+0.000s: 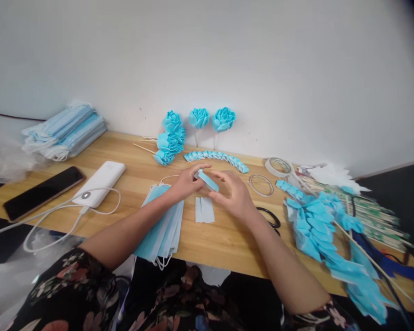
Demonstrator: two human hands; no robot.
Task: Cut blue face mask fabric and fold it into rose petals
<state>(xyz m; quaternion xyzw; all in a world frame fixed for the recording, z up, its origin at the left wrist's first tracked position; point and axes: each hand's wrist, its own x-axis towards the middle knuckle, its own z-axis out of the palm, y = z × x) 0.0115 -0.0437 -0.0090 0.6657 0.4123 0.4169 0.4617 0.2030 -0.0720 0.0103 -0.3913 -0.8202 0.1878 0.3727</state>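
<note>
My left hand (189, 180) pinches a narrow folded strip of light blue mask fabric (209, 181) at its upper left end. My right hand (233, 193) curves around the strip's other end, thumb and fingers apart; contact with the strip cannot be made out. Just below the hands lies a pale folded fabric piece (204, 210). Under my left forearm is a stack of blue face masks (170, 220). A curved row of pleated blue fabric (216, 156) lies beyond the hands. To the right of my right wrist, black-handled scissors (272, 217) are partly hidden by my arm.
Blue fabric roses (224, 119) on sticks lean by the wall. A phone (44, 193), white power bank (100, 184) and mask pile (65, 131) are at left. Tape rolls (277, 167), a thin ring (261, 185) and blue fabric petals (312, 225) lie at right.
</note>
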